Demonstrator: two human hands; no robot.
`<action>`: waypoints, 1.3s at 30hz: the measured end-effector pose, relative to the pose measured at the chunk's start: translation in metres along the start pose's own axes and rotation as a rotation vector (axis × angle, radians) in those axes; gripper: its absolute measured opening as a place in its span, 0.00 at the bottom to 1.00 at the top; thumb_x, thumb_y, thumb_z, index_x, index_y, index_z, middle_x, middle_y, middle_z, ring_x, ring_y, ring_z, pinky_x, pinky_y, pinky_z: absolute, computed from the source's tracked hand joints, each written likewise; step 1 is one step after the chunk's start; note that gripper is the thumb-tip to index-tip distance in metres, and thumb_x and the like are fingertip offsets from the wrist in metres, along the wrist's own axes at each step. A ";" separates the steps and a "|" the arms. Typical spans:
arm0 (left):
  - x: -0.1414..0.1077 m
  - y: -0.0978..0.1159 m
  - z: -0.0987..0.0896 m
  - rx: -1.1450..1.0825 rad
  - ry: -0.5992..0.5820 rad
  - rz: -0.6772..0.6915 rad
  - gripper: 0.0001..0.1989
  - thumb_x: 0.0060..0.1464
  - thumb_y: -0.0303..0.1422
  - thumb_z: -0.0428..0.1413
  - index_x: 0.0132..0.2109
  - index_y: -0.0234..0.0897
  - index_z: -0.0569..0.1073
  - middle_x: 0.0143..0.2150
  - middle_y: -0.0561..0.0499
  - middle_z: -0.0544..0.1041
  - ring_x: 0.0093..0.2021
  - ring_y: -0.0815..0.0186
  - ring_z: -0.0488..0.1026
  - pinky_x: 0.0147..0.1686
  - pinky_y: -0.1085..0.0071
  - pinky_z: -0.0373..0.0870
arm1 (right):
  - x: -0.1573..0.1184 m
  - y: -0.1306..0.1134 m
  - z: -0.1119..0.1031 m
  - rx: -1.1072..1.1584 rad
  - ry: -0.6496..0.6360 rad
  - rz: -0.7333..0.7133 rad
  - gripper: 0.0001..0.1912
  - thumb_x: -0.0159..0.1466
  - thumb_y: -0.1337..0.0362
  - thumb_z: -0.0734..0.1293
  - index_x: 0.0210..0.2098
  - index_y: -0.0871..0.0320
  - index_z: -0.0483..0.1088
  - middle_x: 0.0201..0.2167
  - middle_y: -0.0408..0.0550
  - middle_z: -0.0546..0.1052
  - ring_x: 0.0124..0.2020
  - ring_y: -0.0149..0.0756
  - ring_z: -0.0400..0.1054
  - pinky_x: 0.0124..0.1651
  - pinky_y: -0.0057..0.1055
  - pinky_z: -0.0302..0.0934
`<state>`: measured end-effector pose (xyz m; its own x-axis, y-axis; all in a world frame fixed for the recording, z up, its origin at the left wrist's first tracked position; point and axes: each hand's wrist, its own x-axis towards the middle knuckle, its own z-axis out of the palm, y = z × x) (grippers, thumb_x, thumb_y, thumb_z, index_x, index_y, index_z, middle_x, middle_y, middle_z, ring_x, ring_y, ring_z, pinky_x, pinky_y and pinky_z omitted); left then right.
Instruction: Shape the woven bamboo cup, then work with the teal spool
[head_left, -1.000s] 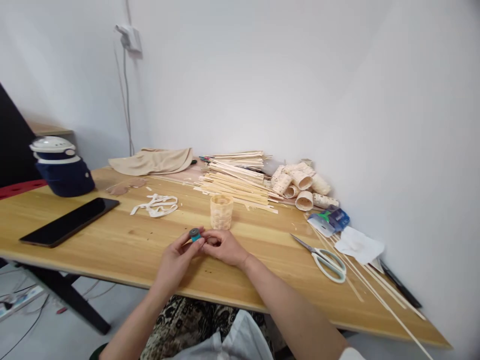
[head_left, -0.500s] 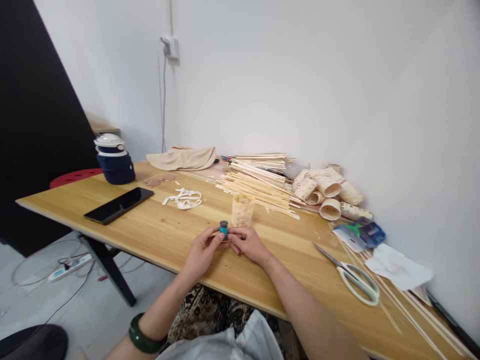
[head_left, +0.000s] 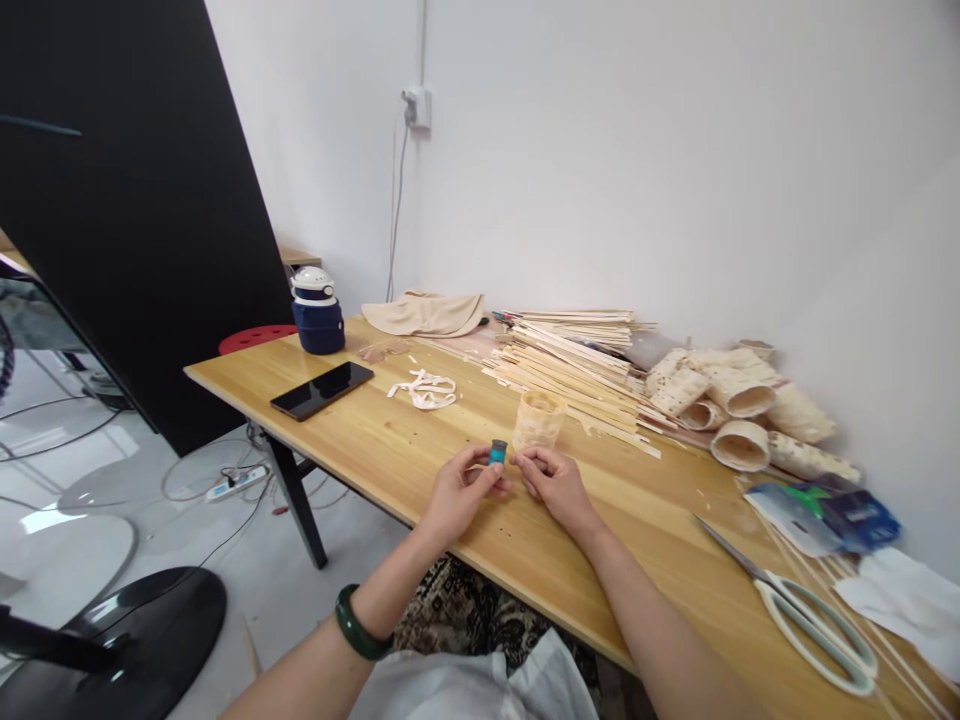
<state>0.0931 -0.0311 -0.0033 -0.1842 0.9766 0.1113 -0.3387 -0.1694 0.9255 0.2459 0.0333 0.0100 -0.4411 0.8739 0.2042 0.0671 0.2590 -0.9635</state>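
Near the front of the wooden table, my left hand (head_left: 459, 494) is closed around a small spool of teal thread (head_left: 498, 453) with a dark end. The spool stands upright between thumb and fingers. Just right of it, my right hand (head_left: 556, 488) is pinched with thumb against fingertips. Whatever those fingertips hold is too fine to make out. Directly behind the right hand stands a small woven cylinder of pale strips (head_left: 538, 420), open at the top and partly covered by the fingers.
Large scissors (head_left: 787, 610) lie at the right. Behind are bundles of thin strips (head_left: 577, 370) and several woven tubes (head_left: 739, 445). A phone (head_left: 322, 390), white ribbon (head_left: 426, 390) and blue jug (head_left: 319, 318) are at the left. Blue packaging (head_left: 825, 512) lies near the scissors.
My view has turned left, so the table's things appear farther right. My right hand has drawn a little away from the spool; my left hand still holds it.
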 end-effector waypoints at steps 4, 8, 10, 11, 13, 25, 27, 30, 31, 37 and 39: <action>0.000 -0.001 -0.001 0.002 0.000 -0.001 0.26 0.43 0.47 0.70 0.44 0.34 0.77 0.39 0.48 0.82 0.32 0.61 0.82 0.39 0.64 0.81 | 0.000 -0.001 -0.001 0.014 0.011 0.000 0.28 0.54 0.36 0.71 0.28 0.57 0.70 0.11 0.33 0.59 0.14 0.24 0.46 0.20 0.26 0.41; 0.002 -0.003 -0.002 0.010 -0.019 0.002 0.25 0.45 0.47 0.69 0.45 0.34 0.79 0.37 0.47 0.83 0.36 0.58 0.82 0.44 0.59 0.81 | -0.001 0.000 -0.002 0.033 0.016 0.003 0.27 0.55 0.38 0.72 0.30 0.57 0.71 0.12 0.33 0.59 0.15 0.25 0.48 0.20 0.26 0.42; 0.003 -0.005 -0.003 0.020 -0.022 0.010 0.25 0.46 0.47 0.68 0.46 0.35 0.80 0.40 0.46 0.84 0.39 0.57 0.82 0.45 0.58 0.80 | -0.001 -0.001 -0.001 0.043 0.009 0.005 0.26 0.56 0.40 0.72 0.35 0.58 0.73 0.12 0.33 0.60 0.15 0.25 0.49 0.21 0.26 0.45; 0.003 -0.006 -0.003 0.028 -0.022 0.015 0.24 0.47 0.46 0.68 0.47 0.35 0.80 0.42 0.45 0.84 0.40 0.56 0.82 0.46 0.58 0.80 | -0.002 -0.002 -0.001 0.047 0.004 0.008 0.26 0.56 0.41 0.72 0.39 0.58 0.73 0.13 0.33 0.61 0.16 0.25 0.50 0.21 0.26 0.46; 0.004 -0.008 -0.003 0.051 -0.022 0.026 0.23 0.46 0.44 0.68 0.48 0.36 0.82 0.46 0.44 0.83 0.44 0.55 0.81 0.47 0.58 0.79 | -0.002 -0.003 0.000 0.056 -0.009 0.014 0.27 0.55 0.44 0.74 0.44 0.58 0.74 0.14 0.33 0.63 0.16 0.26 0.53 0.21 0.25 0.48; 0.002 -0.001 -0.010 0.004 0.036 0.011 0.23 0.46 0.40 0.70 0.48 0.35 0.78 0.42 0.44 0.84 0.41 0.58 0.82 0.50 0.58 0.76 | -0.002 -0.005 0.000 0.102 -0.042 0.059 0.23 0.52 0.47 0.76 0.39 0.55 0.71 0.25 0.40 0.76 0.20 0.27 0.64 0.23 0.27 0.63; 0.002 0.002 -0.009 -0.013 0.055 0.013 0.22 0.46 0.41 0.70 0.46 0.35 0.79 0.42 0.45 0.84 0.40 0.59 0.82 0.51 0.59 0.76 | -0.002 -0.004 0.000 0.101 -0.045 0.066 0.23 0.51 0.48 0.77 0.38 0.56 0.71 0.25 0.41 0.76 0.20 0.27 0.65 0.23 0.26 0.64; 0.001 0.006 -0.007 -0.030 0.067 0.008 0.23 0.44 0.41 0.71 0.45 0.34 0.80 0.42 0.45 0.84 0.38 0.60 0.81 0.50 0.60 0.76 | -0.002 -0.003 0.000 0.097 -0.046 0.074 0.23 0.51 0.49 0.77 0.37 0.56 0.72 0.25 0.41 0.76 0.22 0.28 0.66 0.23 0.26 0.65; 0.001 0.006 -0.007 -0.034 0.070 0.005 0.23 0.43 0.41 0.72 0.45 0.34 0.80 0.41 0.46 0.84 0.38 0.61 0.81 0.50 0.60 0.76 | -0.002 -0.002 0.000 0.095 -0.043 0.075 0.23 0.51 0.49 0.77 0.37 0.56 0.72 0.26 0.42 0.77 0.22 0.28 0.66 0.23 0.25 0.65; 0.000 0.008 -0.005 -0.060 0.090 -0.003 0.22 0.43 0.41 0.72 0.44 0.34 0.81 0.37 0.48 0.84 0.36 0.61 0.81 0.49 0.59 0.78 | -0.003 0.000 0.001 0.080 -0.015 0.073 0.20 0.51 0.53 0.78 0.37 0.56 0.73 0.28 0.43 0.77 0.25 0.29 0.67 0.22 0.23 0.65; 0.000 0.007 -0.005 -0.063 0.094 -0.004 0.23 0.42 0.41 0.72 0.44 0.34 0.81 0.36 0.48 0.84 0.37 0.61 0.81 0.49 0.59 0.78 | -0.003 0.000 0.001 0.074 -0.015 0.070 0.19 0.51 0.54 0.78 0.37 0.56 0.74 0.28 0.43 0.77 0.25 0.29 0.67 0.22 0.23 0.65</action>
<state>0.0861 -0.0331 0.0015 -0.2673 0.9610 0.0705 -0.3962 -0.1763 0.9011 0.2461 0.0301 0.0094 -0.4507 0.8826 0.1336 0.0323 0.1657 -0.9857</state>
